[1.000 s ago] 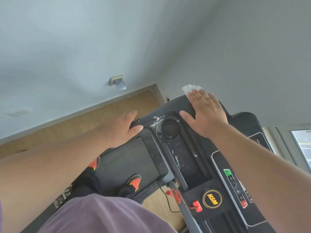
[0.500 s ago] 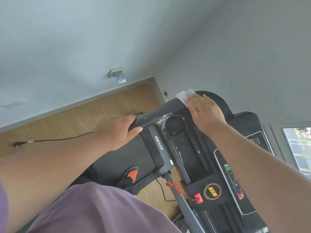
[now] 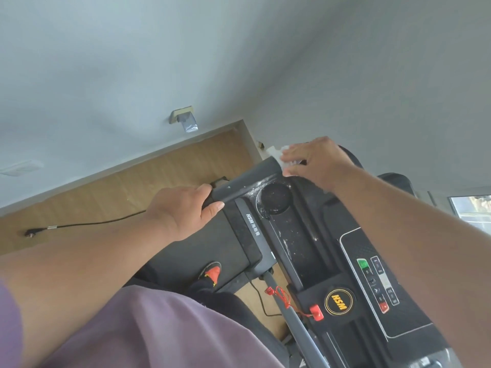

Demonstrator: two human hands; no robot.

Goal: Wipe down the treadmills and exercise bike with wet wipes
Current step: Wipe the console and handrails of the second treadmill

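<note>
Here the right hand [image 3: 318,162] is pinching a white wet wipe [image 3: 277,152] against the treadmill console [image 3: 305,243] corner, while the left hand [image 3: 183,208] is curling round the grey handrail [image 3: 239,184]; white residue is speckling the cup holder [image 3: 275,195], an unplugged cable [image 3: 87,224] is lying alongside, "HSM" is showing on the yellow badge [image 3: 339,301]

A black power cord [image 3: 87,223] with its plug lies on the wooden floor [image 3: 148,187] below the grey wall [image 3: 132,62].
</note>
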